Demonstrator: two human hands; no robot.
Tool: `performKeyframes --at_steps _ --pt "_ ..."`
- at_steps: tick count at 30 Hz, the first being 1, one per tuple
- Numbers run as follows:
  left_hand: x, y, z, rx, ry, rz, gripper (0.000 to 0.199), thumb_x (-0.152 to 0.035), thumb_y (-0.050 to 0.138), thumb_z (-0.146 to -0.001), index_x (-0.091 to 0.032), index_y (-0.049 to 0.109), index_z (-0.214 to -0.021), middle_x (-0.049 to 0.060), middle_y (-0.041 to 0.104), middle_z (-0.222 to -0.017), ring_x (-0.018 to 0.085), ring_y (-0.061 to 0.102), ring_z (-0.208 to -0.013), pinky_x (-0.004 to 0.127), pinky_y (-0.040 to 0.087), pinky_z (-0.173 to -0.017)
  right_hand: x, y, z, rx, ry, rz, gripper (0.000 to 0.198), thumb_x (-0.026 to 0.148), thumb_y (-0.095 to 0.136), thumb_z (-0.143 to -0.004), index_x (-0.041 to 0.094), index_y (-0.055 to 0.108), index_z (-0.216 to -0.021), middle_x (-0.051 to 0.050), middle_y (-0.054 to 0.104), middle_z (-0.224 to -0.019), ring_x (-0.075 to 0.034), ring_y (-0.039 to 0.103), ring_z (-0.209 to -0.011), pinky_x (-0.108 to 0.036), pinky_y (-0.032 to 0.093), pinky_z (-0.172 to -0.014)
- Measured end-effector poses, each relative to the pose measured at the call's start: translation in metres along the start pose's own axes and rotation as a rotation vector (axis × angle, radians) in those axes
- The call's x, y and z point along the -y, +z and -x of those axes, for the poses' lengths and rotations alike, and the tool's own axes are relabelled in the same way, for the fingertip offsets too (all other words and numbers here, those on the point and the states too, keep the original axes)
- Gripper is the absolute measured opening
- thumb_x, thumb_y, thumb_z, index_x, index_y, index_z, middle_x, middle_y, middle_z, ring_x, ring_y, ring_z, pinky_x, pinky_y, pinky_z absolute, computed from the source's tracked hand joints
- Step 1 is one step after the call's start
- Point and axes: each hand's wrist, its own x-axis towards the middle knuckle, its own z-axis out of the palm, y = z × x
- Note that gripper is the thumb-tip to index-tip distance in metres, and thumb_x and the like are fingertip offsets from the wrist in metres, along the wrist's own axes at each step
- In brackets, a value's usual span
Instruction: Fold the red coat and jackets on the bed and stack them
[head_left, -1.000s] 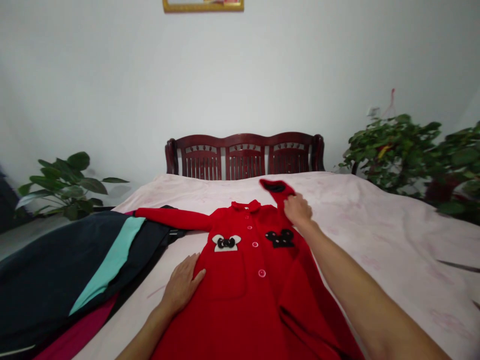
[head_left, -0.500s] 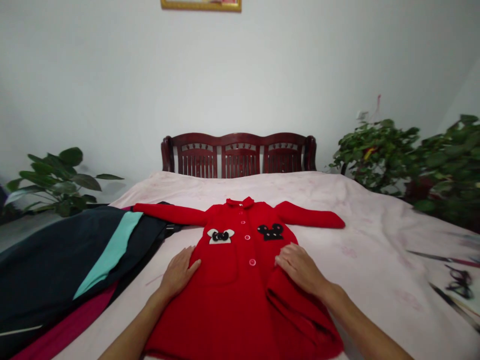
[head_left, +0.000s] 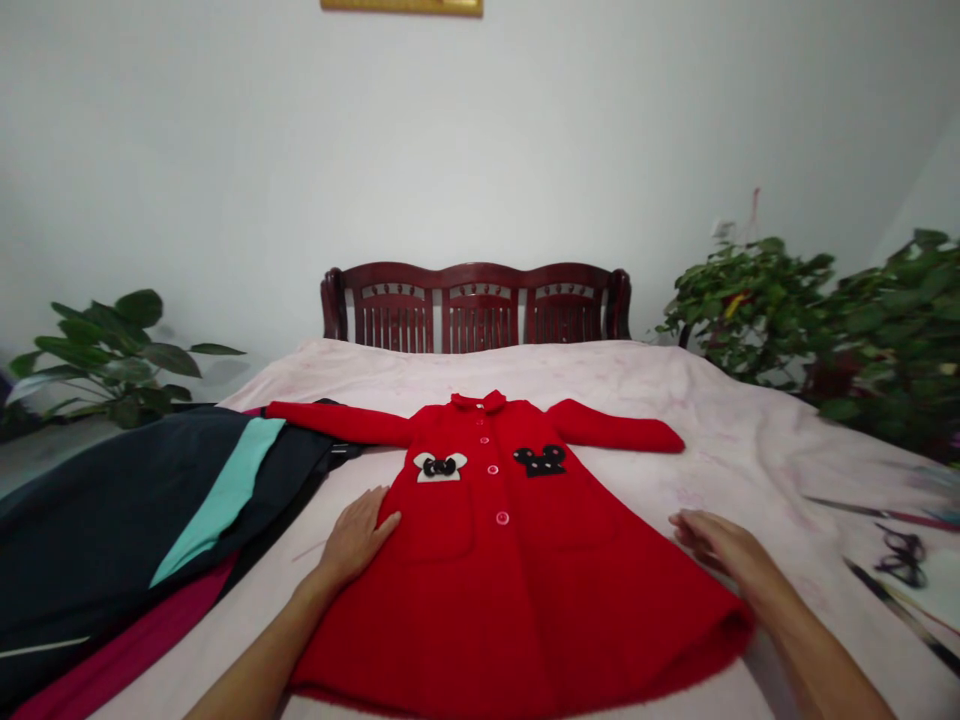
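A red button-up coat (head_left: 502, 600) lies spread out with its front up, sleeves stretched to both sides. Its chest carries a white patch with a black bow and a black mouse-ear patch. My left hand (head_left: 356, 540) rests open on the coat's left edge beside the pocket, fingers extended and thumb on the fabric. To the right of the coat, my right hand (head_left: 724, 545) is over the bedsheet, holding nothing, with loosely curled fingers apart from the cloth. The coat's lower right side lies flared out.
A dark jacket with a turquoise stripe (head_left: 217, 500) lies at the left, under the cuff of the red sleeve. On the pink bedsheet (head_left: 675, 385) at the right are black-framed glasses (head_left: 902, 556) and thin sticks. Plants (head_left: 757, 310) stand on both sides, and a wooden headboard (head_left: 480, 310) is behind.
My right hand has let go of the coat's folded right side and moved right. That side, bunched before, now lies spread open. My left hand has stayed in place.
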Motion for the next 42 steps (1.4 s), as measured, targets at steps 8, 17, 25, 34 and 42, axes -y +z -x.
performKeyframes --at_steps 8,17,25,34,42 --pt "-0.005 -0.002 0.001 -0.028 0.004 0.004 0.065 -0.050 0.038 -0.095 -0.010 0.043 -0.146 0.017 0.046 -0.153 0.030 0.040 -0.144 0.046 0.028 -0.120 0.046 0.027 0.036 0.007 -0.377 0.786 0.066 0.049 0.036 -0.087 0.014 0.059 -0.137 -0.016 0.055 -0.145 -0.040 0.038 -0.142 -0.060 0.027 -0.115" --pt "-0.009 -0.004 0.001 -0.013 -0.006 -0.005 0.063 -0.048 0.038 -0.096 -0.012 0.043 -0.147 0.016 0.045 -0.154 0.029 0.039 -0.145 0.045 0.028 -0.120 -0.010 0.061 0.048 0.111 -0.344 0.719 0.065 0.048 0.036 -0.090 0.017 0.050 -0.146 -0.015 0.055 -0.145 -0.032 0.052 -0.133 -0.050 0.044 -0.108" --pt "-0.010 -0.005 0.003 -0.013 -0.002 -0.007 0.066 -0.052 0.035 -0.097 -0.010 0.042 -0.147 0.018 0.043 -0.155 0.030 0.038 -0.145 0.044 0.027 -0.120 -0.012 0.064 0.048 0.028 -0.342 0.661 0.069 0.054 0.029 -0.090 0.016 0.053 -0.143 -0.016 0.058 -0.141 -0.032 0.055 -0.130 -0.050 0.044 -0.108" --pt "-0.010 -0.005 0.004 -0.024 -0.010 -0.012 0.063 -0.051 0.037 -0.097 -0.013 0.044 -0.147 0.016 0.045 -0.154 0.028 0.038 -0.146 0.043 0.027 -0.120 -0.011 0.062 0.047 0.068 -0.349 0.674 0.071 0.054 0.028 -0.091 0.015 0.052 -0.144 -0.015 0.056 -0.143 -0.032 0.055 -0.129 -0.048 0.044 -0.108" --pt "-0.007 0.000 0.002 -0.047 0.003 -0.012 0.061 -0.050 0.038 -0.097 -0.014 0.045 -0.145 0.016 0.047 -0.153 0.029 0.040 -0.144 0.045 0.029 -0.119 -0.005 0.060 0.049 0.082 -0.305 0.701 0.067 0.052 0.030 -0.091 0.017 0.052 -0.144 -0.015 0.057 -0.142 -0.031 0.055 -0.129 -0.049 0.046 -0.106"
